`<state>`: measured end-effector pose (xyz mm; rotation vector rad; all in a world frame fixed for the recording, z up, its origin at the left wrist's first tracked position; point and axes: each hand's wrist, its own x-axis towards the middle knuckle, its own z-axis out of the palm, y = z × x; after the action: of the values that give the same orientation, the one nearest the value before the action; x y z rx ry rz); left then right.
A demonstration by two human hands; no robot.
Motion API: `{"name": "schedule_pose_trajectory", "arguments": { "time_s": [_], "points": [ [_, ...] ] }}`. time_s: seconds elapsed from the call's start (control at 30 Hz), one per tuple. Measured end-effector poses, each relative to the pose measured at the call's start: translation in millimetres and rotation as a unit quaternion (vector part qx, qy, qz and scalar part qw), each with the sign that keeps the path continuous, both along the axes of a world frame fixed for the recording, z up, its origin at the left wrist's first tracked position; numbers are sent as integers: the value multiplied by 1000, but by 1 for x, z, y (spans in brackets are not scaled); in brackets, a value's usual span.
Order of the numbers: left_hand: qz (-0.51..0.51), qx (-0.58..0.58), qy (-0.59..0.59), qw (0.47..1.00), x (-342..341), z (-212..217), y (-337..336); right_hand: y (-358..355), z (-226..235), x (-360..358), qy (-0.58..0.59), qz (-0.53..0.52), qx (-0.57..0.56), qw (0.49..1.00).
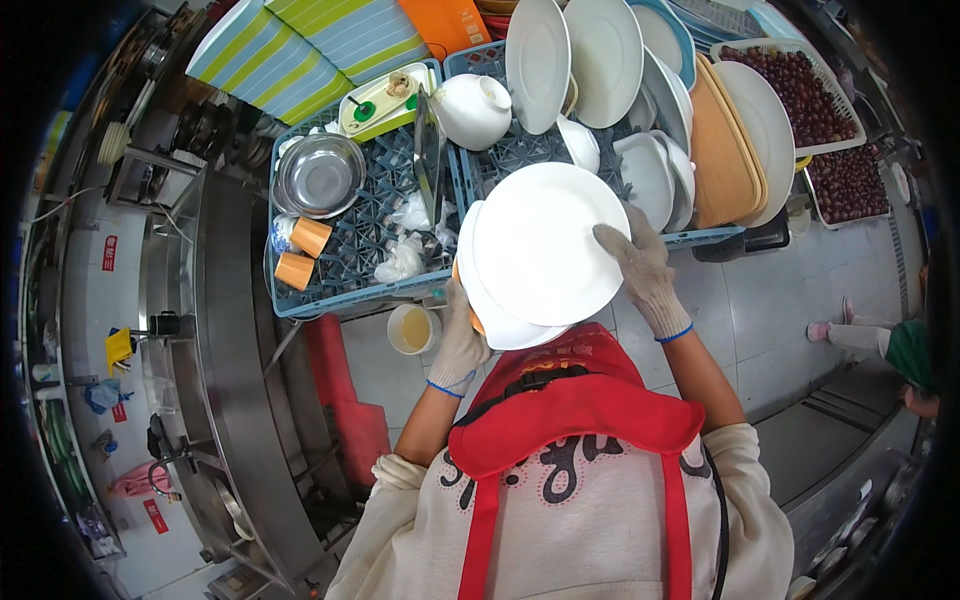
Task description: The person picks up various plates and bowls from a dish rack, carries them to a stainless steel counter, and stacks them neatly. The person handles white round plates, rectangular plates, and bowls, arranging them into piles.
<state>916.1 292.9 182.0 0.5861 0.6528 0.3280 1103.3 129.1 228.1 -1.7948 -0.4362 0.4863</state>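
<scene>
The right hand (640,268) is gripping the top plate (545,243) by its right edge, gloved fingers curled over the rim. The left hand (462,342) is supporting the plate stack (500,318) from below (its fingers are hidden, so their state is unclear). The plates are hovering just before two blue racks (355,255).
</scene>
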Motion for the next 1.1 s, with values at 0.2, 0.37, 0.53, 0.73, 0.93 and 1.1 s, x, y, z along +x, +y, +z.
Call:
{"name": "schedule_pose_trajectory", "arguments": {
  "time_s": [0.2, 0.37, 0.53, 0.73, 0.93, 1.1],
  "points": [
    [8, 28, 37, 999, 6, 7, -9, 4, 2, -22, 170, -13, 107, 979],
    [14, 25, 61, 998, 6, 13, -7, 4, 8, -27, 218, -10, 108, 970],
    [7, 5, 48, 999, -3, 4, -4, 4, 23, -31, 248, -18, 128, 960],
    [16, 32, 41, 999, -6, 14, -6, 4, 2, -29, 294, 20, 166, 941],
    [39, 57, 46, 997, -13, 10, -4, 7, -9, -32, 329, 21, 175, 928],
    [36, 38, 44, 998, -10, 20, -5, 8, -9, -30, 349, 9, 181, 919]
  ]
}}
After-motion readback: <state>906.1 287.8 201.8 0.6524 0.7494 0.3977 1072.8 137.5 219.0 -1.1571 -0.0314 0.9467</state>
